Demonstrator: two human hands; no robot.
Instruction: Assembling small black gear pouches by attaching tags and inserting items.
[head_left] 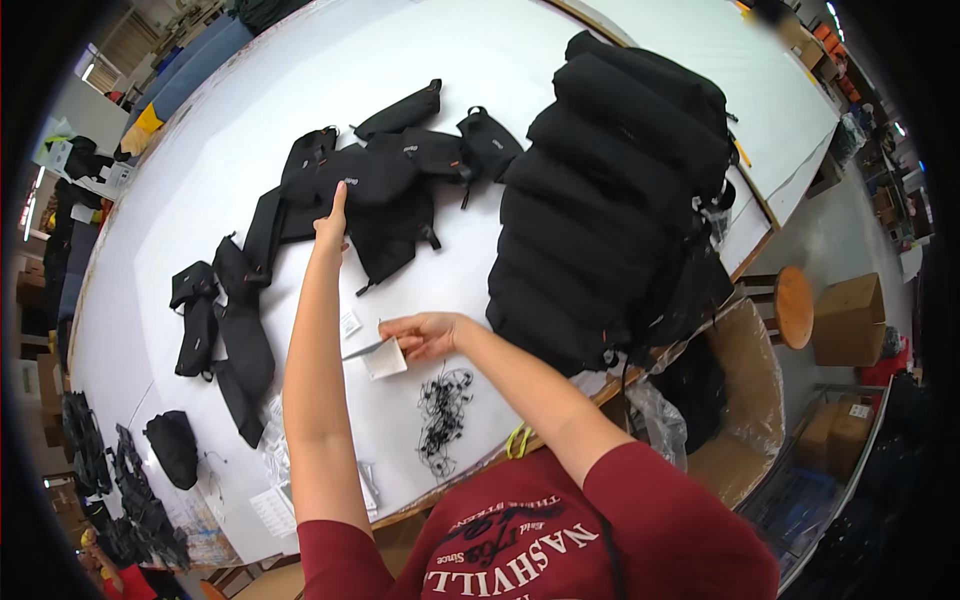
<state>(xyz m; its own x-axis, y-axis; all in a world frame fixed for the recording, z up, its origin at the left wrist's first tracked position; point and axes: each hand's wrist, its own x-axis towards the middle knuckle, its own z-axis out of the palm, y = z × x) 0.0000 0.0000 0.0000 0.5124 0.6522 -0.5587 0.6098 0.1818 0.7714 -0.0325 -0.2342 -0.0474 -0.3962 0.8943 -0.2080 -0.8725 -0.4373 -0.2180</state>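
Observation:
My left hand (332,230) reaches far over the table with its index finger stretched out, the tip on a black fabric pouch (368,178) with a small pale mark. Its other fingers are partly hidden. Nearer to me, my right hand (428,336) pinches a small white card or packet (386,360); a thin grey edge sticks out to its left. Close by lies another small white packet (349,323). Several more black pouches (410,108) are spread and overlapping around my left hand. Below my right hand is a tangle of thin black cords (443,418).
A tall row of stacked black bags (610,200) stands to the right on the white table (170,270). White papers (272,512) and a black pouch (172,448) lie at the near left. Beyond the right edge are a plastic-lined carton (745,400) and a wooden stool (793,308).

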